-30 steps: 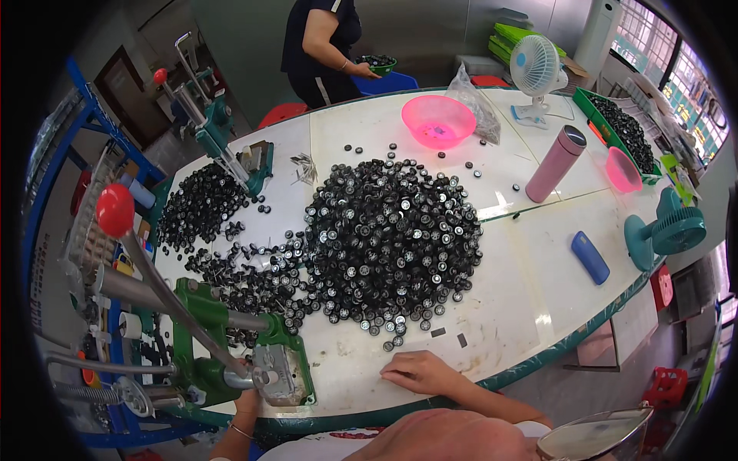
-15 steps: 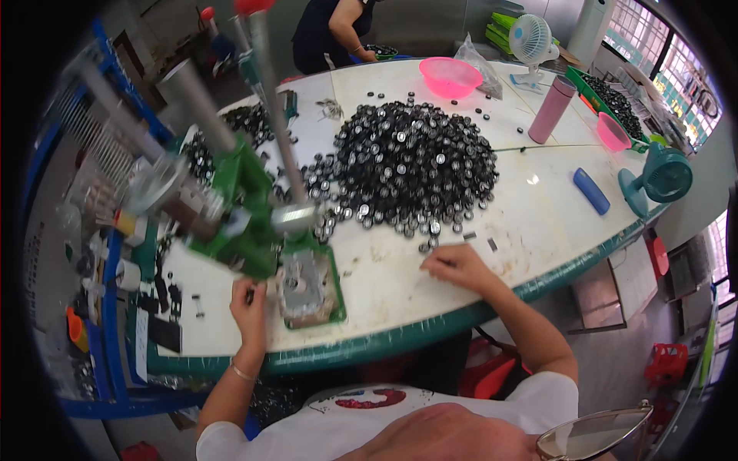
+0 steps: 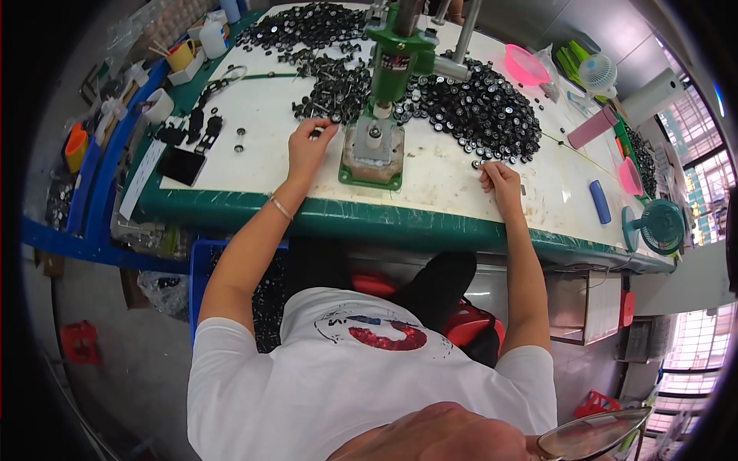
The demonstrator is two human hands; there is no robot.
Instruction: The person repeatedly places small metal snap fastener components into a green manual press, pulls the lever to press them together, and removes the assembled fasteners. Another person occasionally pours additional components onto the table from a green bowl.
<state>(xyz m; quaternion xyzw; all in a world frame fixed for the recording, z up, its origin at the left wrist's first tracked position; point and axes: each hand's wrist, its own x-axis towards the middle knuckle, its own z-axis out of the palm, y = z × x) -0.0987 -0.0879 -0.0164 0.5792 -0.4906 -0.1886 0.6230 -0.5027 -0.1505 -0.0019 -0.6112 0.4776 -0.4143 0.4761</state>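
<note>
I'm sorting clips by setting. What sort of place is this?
Probably a small assembly workshop: a green lever press stands on the worktable, a big pile of small black wheel-like parts lies beyond it, and a blue storage rack stands at the left.

Top of the green press (image 3: 392, 73) is chopped off

Its lever (image 3: 467, 34) runs out past the upper edge too, and the press blocks part of the heap (image 3: 492, 107) behind it. Left of the press, there's a dark bit (image 3: 315, 134) in the left hand (image 3: 310, 144), too small to make out. Right of the press, can't tell if the right hand (image 3: 501, 183) touches that little wheel (image 3: 477, 164).
</note>
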